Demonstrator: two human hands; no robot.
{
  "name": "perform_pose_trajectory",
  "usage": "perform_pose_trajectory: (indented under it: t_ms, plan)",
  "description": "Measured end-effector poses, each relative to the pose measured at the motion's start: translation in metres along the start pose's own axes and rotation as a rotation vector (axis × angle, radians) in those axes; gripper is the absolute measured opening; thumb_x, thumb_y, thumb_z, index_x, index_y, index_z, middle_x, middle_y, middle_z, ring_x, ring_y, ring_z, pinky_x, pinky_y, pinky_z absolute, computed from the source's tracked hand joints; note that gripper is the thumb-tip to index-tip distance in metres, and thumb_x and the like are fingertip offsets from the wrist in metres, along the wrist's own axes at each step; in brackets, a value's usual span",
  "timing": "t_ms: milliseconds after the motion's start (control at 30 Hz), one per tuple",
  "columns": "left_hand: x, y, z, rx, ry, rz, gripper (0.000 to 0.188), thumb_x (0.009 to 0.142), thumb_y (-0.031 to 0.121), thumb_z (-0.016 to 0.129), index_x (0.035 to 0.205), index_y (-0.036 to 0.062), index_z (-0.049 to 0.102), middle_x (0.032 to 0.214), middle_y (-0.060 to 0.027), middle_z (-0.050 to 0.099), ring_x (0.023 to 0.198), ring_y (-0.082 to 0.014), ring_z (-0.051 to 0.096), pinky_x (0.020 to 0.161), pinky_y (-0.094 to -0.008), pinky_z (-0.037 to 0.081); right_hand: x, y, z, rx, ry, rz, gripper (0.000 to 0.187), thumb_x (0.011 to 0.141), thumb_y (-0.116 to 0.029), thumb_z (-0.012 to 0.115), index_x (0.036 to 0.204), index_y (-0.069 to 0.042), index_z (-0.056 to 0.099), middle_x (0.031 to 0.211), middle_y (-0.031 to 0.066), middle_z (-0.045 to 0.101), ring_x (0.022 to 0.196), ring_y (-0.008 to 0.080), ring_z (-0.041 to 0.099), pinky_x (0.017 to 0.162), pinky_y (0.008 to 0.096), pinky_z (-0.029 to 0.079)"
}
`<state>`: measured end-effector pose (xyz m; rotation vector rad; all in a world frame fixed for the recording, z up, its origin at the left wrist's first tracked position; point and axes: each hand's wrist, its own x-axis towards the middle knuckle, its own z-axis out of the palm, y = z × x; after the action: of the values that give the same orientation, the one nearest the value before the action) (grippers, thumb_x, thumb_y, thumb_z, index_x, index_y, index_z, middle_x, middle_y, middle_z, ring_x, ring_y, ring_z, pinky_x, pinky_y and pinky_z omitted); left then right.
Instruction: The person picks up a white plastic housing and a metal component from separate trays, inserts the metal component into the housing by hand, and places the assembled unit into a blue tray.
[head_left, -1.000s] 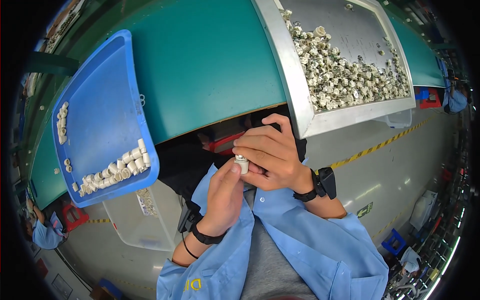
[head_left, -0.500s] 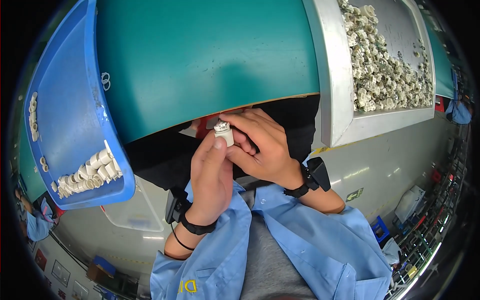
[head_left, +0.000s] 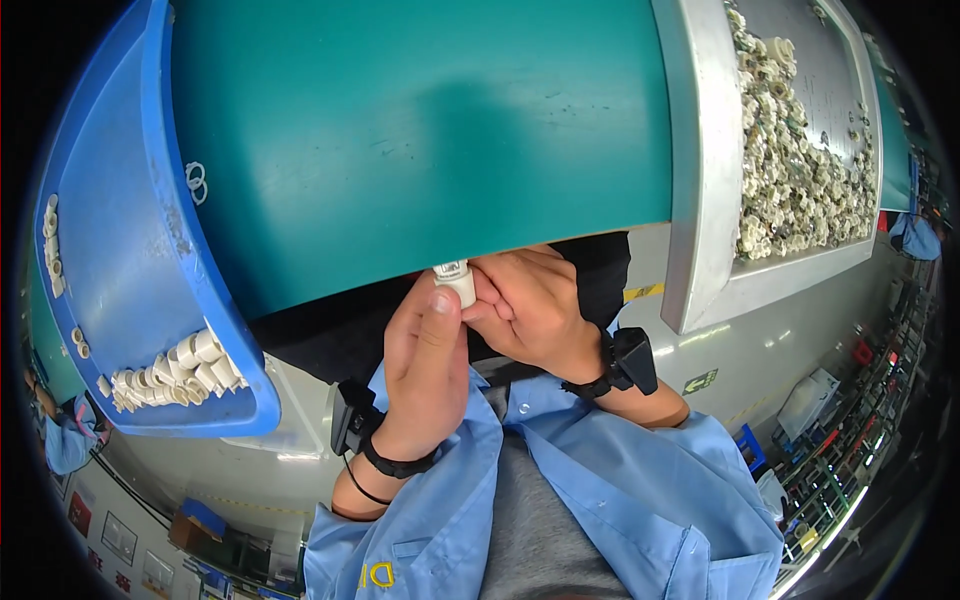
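Between my two hands, at the near edge of the green table, is a small white cylindrical plastic fitting (head_left: 458, 289) with a metal-bearing insert showing at its upper end. My left hand (head_left: 428, 335) pinches it, thumb laid along its front. From the right, my right hand (head_left: 540, 308) closes on it with curled fingers and thumb pressed against its side. Part of the fitting is hidden by the fingers. Each wrist wears a black strap with a dark block on it.
A blue tray (head_left: 262, 400) at left holds white plastic sleeves (head_left: 175, 375). Two white rings (head_left: 196, 184) lie beside it on the green table (head_left: 420, 130). At right, a metal tray (head_left: 695, 200) holds a heap of small white-and-metal parts (head_left: 800, 190).
The view has shifted, and my hands now look closer to the table edge. My right index finger has moved off the fitting's top, and the fitting stays between both hands.
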<state>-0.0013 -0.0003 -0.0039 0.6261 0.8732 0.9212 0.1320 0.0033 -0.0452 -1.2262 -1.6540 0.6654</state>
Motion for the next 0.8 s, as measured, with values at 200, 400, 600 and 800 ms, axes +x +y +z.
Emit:
perform_pose_trajectory:
  t_ms: [200,400,600,800]
  plan:
    - [-0.002,-0.004,-0.001,-0.019,0.031,0.016,0.043,0.106,0.035,0.042,0.108,-0.0059,0.056,0.1,-0.0127,0.06,0.096,-0.0192,0.059,0.087,-0.0316,0.048,0.001,0.004,-0.003,-0.16,-0.059,-0.063,0.043,0.084,-0.031,0.076,0.109,0.003,0.068,0.093,0.0142,0.069,0.079,0.0283,0.067,0.071,0.0349,0.053]
    - [-0.003,-0.003,-0.001,0.019,0.051,0.014,0.045,0.106,0.036,0.041,0.112,-0.0063,0.054,0.104,-0.0134,0.06,0.096,-0.0187,0.059,0.088,-0.0336,0.05,0.003,0.014,-0.001,-0.22,0.015,-0.151,0.044,0.084,-0.035,0.075,0.107,0.002,0.068,0.094,0.0132,0.069,0.077,0.0273,0.066,0.071,0.0348,0.053]
    - [0.0,-0.001,-0.003,0.038,0.014,0.019,0.042,0.105,0.034,0.042,0.109,-0.0055,0.056,0.103,-0.0127,0.06,0.094,-0.0176,0.059,0.088,-0.0321,0.049,0.004,0.011,-0.001,-0.094,-0.039,-0.095,0.046,0.082,-0.032,0.077,0.109,0.003,0.067,0.095,0.0145,0.069,0.077,0.0294,0.067,0.073,0.0354,0.053]
    - [-0.001,0.005,-0.001,0.164,-0.037,0.058,0.04,0.105,0.032,0.042,0.1,-0.0051,0.056,0.098,-0.0129,0.061,0.092,-0.0183,0.057,0.086,-0.0315,0.044,0.003,0.007,-0.003,0.006,0.003,-0.125,0.047,0.081,-0.027,0.077,0.111,0.006,0.065,0.092,0.0158,0.069,0.077,0.0305,0.067,0.072,0.036,0.053]
